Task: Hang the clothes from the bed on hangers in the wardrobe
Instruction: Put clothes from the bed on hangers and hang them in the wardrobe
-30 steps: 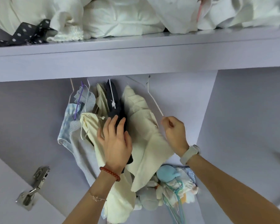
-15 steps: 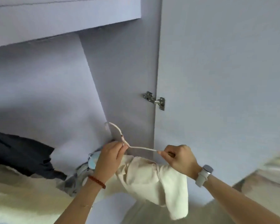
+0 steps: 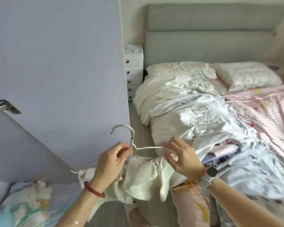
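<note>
A white wire hanger (image 3: 131, 140) with a cream garment (image 3: 143, 179) draped over it is in front of me, low in the view. My left hand (image 3: 111, 161) pinches the hanger at its neck, just under the hook. My right hand (image 3: 182, 154) holds the hanger's right arm, fingers spread over the cloth. To the right lies the bed (image 3: 220, 115) with rumpled white and pink bedding, and folded clothes (image 3: 220, 153) show near its near edge.
The open lilac wardrobe door (image 3: 56, 71) stands on the left, with a metal hinge (image 3: 5, 107). A white drawer unit (image 3: 133, 71) sits between the door and the grey headboard (image 3: 211, 33). Soft toys (image 3: 26, 203) lie at the bottom left.
The view has swung from inside the wardrobe to the bed. The hanger with the cream garment has come off the rail, now carried in both hands, my left hand having moved to its neck.
</note>
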`<action>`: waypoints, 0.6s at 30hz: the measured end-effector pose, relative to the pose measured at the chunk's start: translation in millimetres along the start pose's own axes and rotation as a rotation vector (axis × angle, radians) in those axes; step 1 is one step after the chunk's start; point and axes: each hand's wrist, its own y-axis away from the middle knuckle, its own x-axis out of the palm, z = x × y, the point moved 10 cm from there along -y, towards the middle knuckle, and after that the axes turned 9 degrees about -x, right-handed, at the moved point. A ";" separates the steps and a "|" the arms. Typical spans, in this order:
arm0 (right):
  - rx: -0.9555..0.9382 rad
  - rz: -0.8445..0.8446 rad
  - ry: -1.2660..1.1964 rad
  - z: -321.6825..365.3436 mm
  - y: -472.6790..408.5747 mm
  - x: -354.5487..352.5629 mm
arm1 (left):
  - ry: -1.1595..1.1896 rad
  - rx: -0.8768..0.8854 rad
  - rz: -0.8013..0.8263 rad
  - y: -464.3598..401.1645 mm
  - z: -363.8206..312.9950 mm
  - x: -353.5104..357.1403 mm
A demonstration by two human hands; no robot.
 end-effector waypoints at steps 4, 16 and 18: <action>0.052 -0.059 0.003 -1.3 39.8 -42.1 | 0.015 0.171 0.177 -3.0 -63.0 61.4; 0.558 -0.362 0.206 -107.7 171.4 -175.6 | 0.124 0.304 0.586 -30.5 -217.1 264.2; 0.726 -0.380 0.195 -140.3 222.0 -179.3 | 0.020 0.335 0.713 -18.4 -236.0 327.6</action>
